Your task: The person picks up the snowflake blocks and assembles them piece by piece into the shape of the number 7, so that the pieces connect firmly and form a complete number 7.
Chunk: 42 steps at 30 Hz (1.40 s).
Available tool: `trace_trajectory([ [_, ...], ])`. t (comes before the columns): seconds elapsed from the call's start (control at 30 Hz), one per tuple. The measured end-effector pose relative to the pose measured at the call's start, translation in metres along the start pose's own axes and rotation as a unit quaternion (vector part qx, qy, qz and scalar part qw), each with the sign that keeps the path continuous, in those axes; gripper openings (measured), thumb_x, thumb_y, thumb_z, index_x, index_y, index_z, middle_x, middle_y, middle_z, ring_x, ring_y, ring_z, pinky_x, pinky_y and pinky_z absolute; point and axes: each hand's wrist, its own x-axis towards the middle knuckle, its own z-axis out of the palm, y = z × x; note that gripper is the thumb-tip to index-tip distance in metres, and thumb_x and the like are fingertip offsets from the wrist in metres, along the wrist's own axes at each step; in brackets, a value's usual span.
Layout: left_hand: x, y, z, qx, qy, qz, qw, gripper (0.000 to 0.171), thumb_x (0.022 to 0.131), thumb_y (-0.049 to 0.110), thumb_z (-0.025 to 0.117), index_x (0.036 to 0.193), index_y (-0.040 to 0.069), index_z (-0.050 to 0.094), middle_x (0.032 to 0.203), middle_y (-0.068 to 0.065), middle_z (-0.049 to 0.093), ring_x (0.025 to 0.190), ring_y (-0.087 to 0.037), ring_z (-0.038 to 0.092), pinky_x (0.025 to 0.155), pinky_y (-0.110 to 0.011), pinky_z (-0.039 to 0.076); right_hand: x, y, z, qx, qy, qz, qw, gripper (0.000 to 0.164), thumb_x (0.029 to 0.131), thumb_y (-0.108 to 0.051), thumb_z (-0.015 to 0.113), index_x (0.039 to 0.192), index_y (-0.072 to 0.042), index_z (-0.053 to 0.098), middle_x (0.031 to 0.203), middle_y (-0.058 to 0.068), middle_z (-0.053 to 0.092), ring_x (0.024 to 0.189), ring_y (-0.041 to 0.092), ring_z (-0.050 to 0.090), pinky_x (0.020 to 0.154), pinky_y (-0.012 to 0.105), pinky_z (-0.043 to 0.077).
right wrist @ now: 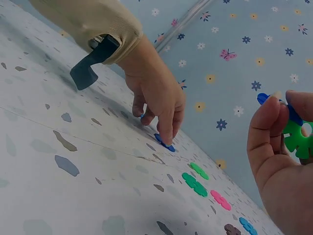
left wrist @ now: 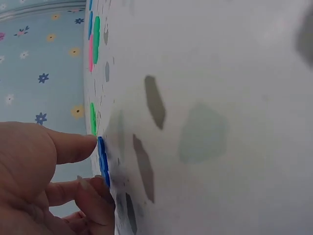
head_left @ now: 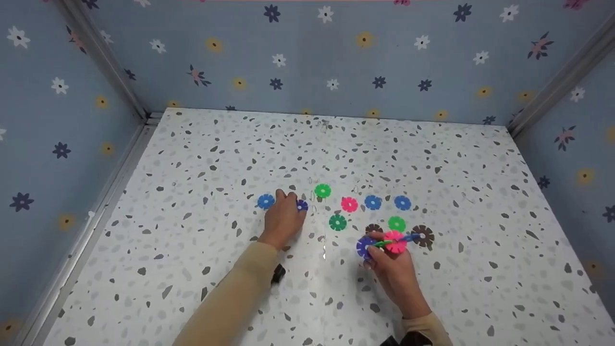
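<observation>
Right hand [head_left: 396, 273] | joined discs [head_left: 390, 241] | notched rims | violet-blue, green, pink, blue

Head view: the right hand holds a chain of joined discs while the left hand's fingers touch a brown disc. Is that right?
Not quite: the left hand touches a dark blue disc, not a brown one, as the head view shows. The right hand does hold the joined discs.

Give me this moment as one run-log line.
left hand: touches indigo disc | right hand: holds joined discs | table: loose discs
</observation>
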Motion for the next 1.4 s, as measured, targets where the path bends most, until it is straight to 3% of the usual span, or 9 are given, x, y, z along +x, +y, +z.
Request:
trace_trajectory([
  [0.17,0.001,-0.003,-0.002,-0.020,-0.009,-0.002,0.9997,0.045,0.090,0.024,0.074,0.123,-0.001,0.058,0.116,-0.015,0.047,0.089,-0.028,0.059,0.080,-0.040,0.052,0.002,-0.001,0.000,-0.004,-0.007,0.002,1.000,0.028,0.092,0.007,0.060,0.120,0.005,0.060,0.120,0.020,0.059,0.071,0.014,0.054,0.060,0.023,0.050],
  [0.33,-0.004,-0.006,-0.002,-0.061,-0.011,0.009,0.9981,0.039,0.084,0.018,0.078,0.114,0.006,0.057,0.107,-0.011,0.060,0.094,-0.026,0.061,0.084,-0.038,0.051,0.005,-0.003,-0.001,-0.014,-0.032,-0.002,0.999,0.029,0.092,0.006,0.062,0.121,0.005,0.061,0.118,0.018,0.063,0.064,0.011,0.051,0.051,0.020,0.044],
  [0.67,-0.017,-0.003,0.000,-0.098,-0.024,0.037,0.9942,0.031,0.086,0.011,0.075,0.114,0.011,0.062,0.100,-0.007,0.066,0.087,-0.021,0.061,0.077,-0.035,0.051,0.010,-0.006,0.000,-0.029,-0.029,-0.009,0.999,0.028,0.095,0.003,0.060,0.123,0.005,0.060,0.120,0.017,0.062,0.062,0.011,0.050,0.049,0.018,0.042],
  [0.83,-0.031,0.003,0.000,-0.159,-0.049,0.065,0.9839,0.019,0.088,0.008,0.073,0.106,0.012,0.067,0.087,0.002,0.063,0.078,-0.015,0.059,0.070,-0.031,0.050,0.008,-0.004,0.000,-0.016,-0.036,-0.005,0.999,0.030,0.096,0.002,0.058,0.126,0.005,0.056,0.124,0.016,0.060,0.064,0.013,0.051,0.054,0.020,0.047],
  [1.1,-0.053,0.017,0.001,-0.223,-0.072,0.112,0.9656,0.010,0.090,0.009,0.072,0.099,0.012,0.071,0.091,0.006,0.066,0.080,-0.011,0.060,0.071,-0.027,0.051,0.011,-0.002,0.000,-0.002,-0.028,0.001,1.000,0.035,0.096,0.003,0.057,0.131,0.008,0.053,0.131,0.020,0.058,0.069,0.015,0.054,0.059,0.023,0.050],
  [1.4,-0.073,0.029,-0.003,-0.212,-0.077,0.240,0.9444,0.005,0.096,0.012,0.066,0.099,0.012,0.063,0.095,0.003,0.070,0.077,-0.010,0.062,0.066,-0.024,0.052,0.013,-0.001,0.002,-0.005,-0.029,0.001,1.000,0.035,0.097,0.001,0.057,0.132,0.006,0.054,0.131,0.019,0.058,0.070,0.014,0.056,0.061,0.023,0.051],
])
